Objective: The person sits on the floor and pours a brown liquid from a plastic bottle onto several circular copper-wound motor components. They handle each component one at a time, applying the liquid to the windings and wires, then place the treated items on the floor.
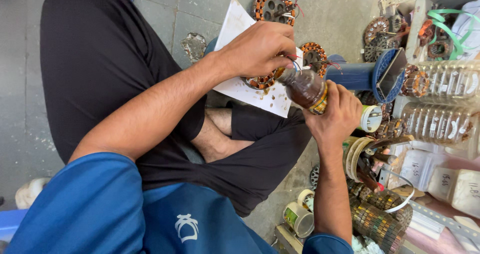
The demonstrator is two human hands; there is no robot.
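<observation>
My left hand grips a round copper-wound stator and holds it over a stained white sheet of paper resting on my knee. Thin red and blue wires stick out beside my fingers. My right hand is wrapped around a small brown glass bottle with a yellow label. The bottle is tilted so that its neck touches the edge of the stator. Dark drops spot the paper under the stator.
I sit cross-legged in black shorts on a grey tiled floor. Two more wound stators lie beyond the paper. A blue plastic stand, clear ribbed bottles, stacked laminations and tape rolls crowd the right side.
</observation>
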